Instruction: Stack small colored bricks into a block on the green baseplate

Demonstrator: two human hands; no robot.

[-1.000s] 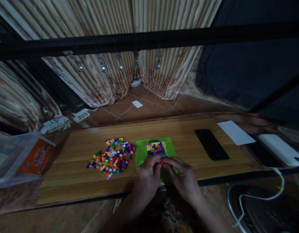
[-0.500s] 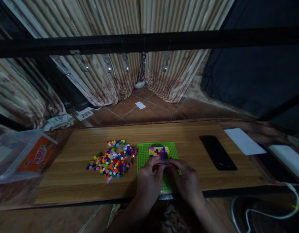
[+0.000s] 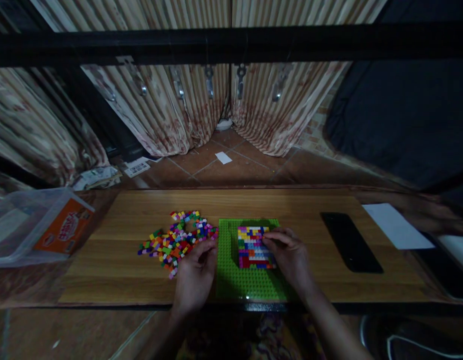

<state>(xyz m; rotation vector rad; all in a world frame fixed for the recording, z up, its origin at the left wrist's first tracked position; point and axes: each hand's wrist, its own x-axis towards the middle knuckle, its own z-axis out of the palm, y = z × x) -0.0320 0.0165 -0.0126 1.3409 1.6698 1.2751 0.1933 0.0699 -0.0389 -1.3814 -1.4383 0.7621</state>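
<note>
A green studded baseplate (image 3: 227, 280) lies on the wooden table, bearing a rectangular block of multicoloured toy bricks (image 3: 252, 245). At the block's upper right edge, my right hand (image 3: 289, 255) has its thumb and index finger pinched together; whatever is between the tips is too small to make out. My left hand (image 3: 195, 275) is beside the right edge of a loose pile of small toy bricks (image 3: 178, 245), left of the baseplate. Its fingers are bent, with a gap between thumb and index finger, and I see nothing held. The hand hides part of the pile.
A black phone-like slab (image 3: 351, 242) and white paper (image 3: 398, 225) lie to the right. A clear plastic box (image 3: 24, 235) with an orange label stands at the left. A dark bar (image 3: 216, 42) crosses in front of striped curtains (image 3: 171, 115) beyond the wooden table (image 3: 114, 270).
My hands, together over the brick block before, have separated. The left one has moved left to the loose pile; the right stays by the block, now uncovered. The view has shifted slightly.
</note>
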